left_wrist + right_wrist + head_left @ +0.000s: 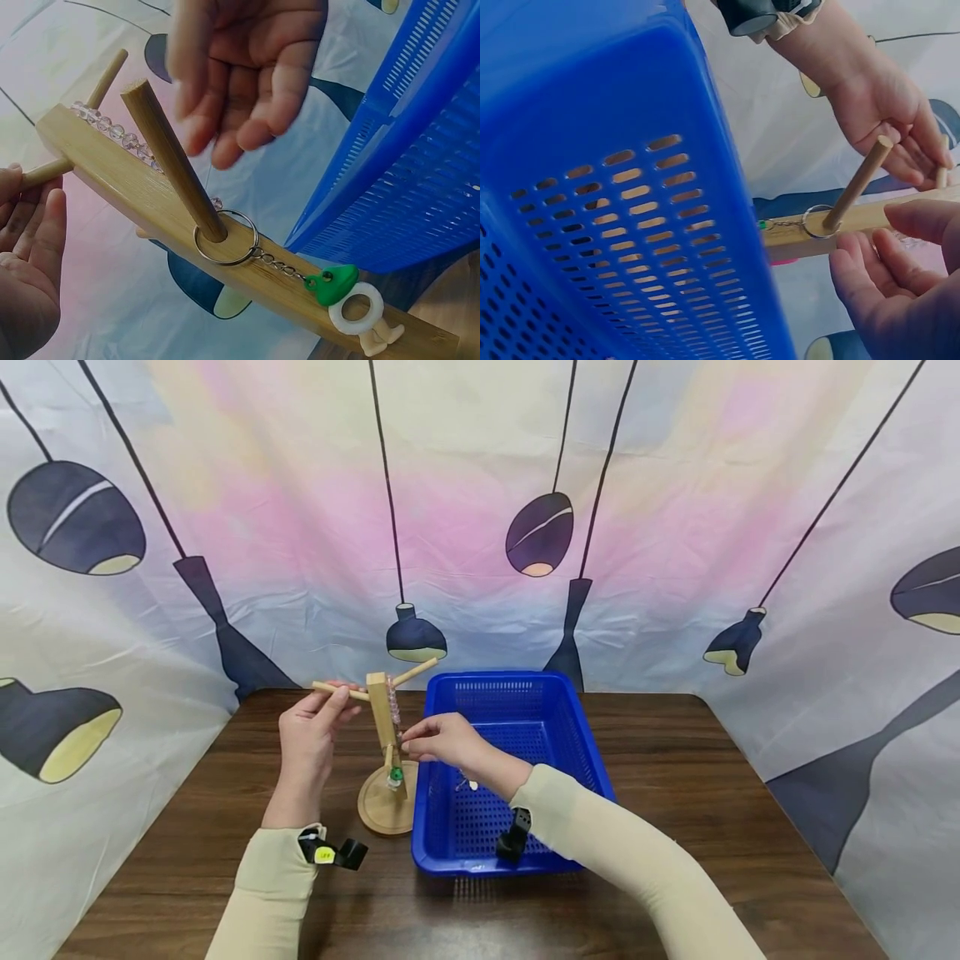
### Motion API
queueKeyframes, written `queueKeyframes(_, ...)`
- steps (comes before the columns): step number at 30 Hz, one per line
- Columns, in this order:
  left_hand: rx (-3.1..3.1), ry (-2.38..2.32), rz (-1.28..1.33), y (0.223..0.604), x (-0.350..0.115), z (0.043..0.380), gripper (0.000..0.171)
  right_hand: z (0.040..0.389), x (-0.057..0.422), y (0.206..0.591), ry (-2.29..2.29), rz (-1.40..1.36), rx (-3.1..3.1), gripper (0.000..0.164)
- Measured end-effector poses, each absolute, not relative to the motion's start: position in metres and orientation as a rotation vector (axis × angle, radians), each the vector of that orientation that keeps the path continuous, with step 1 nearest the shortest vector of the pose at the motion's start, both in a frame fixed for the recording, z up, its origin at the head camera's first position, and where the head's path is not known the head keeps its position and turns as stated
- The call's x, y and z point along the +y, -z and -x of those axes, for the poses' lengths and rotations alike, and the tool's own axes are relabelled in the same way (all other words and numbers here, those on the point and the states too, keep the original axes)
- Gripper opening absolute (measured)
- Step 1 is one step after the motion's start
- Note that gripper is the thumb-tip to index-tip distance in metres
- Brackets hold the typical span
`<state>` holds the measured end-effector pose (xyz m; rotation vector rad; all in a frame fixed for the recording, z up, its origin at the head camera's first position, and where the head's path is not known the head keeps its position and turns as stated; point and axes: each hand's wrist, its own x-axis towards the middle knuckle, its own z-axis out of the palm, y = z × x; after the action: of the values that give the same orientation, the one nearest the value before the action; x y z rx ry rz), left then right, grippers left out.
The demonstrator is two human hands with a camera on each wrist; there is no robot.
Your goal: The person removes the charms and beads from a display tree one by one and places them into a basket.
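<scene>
A wooden stand (381,710) with several pegs rises from a round base (386,810). My left hand (311,727) pinches one upper peg (49,172) by its end. A string of clear pinkish beads (116,133) hangs from the opposite upper peg (415,672), along the post. Close beside the lower beads is my right hand (446,739), its thumb and fingers apart and loosely bent in the right wrist view, with nothing visible between them. On the lower front peg (176,161) hangs a keychain (330,285) with a metal ring, green top, white ring and small feet.
A blue perforated basket (592,752) stands on the brown table (660,777) right of the stand, under my right forearm. A few small items (471,783) lie inside it. Behind the table hangs a cloth (480,527) printed with lamps.
</scene>
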<state>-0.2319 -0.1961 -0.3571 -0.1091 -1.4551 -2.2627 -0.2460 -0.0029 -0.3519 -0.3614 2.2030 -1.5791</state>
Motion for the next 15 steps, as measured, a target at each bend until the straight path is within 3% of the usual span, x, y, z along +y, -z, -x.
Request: queueKeyframes(15, -1.426, 2.291, 0.11, 0.357, -0.196, 0.233, 0.019, 0.256, -0.013, 0.372, 1.595, 0.343, 2.219, 0.023)
